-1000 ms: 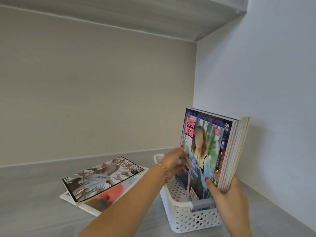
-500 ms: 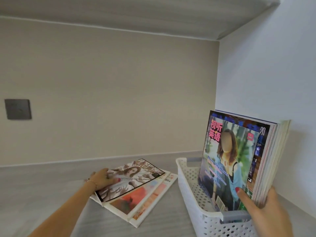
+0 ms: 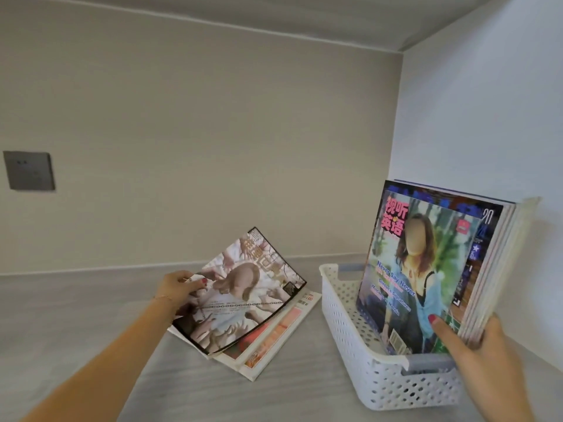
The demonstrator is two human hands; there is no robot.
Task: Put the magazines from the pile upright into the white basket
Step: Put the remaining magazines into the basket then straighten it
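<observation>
Item: top magazine (image 3: pixel 240 295), black-bordered cover, was pinched at its left edge by the left hand (image 3: pixel 179 286), thumb on the cover, and tilted up off the pile (image 3: pixel 274 339) on the grey shelf (image 3: pixel 76 315). Item: white basket (image 3: pixel 350 336), perforated, stood right of the pile, near the wall. Item: upright magazines (image 3: pixel 432 269) stood in the basket (leaning right), clasped at the near lower corner by the right hand (image 3: pixel 481 354), thumb pressed on the front cover.
</observation>
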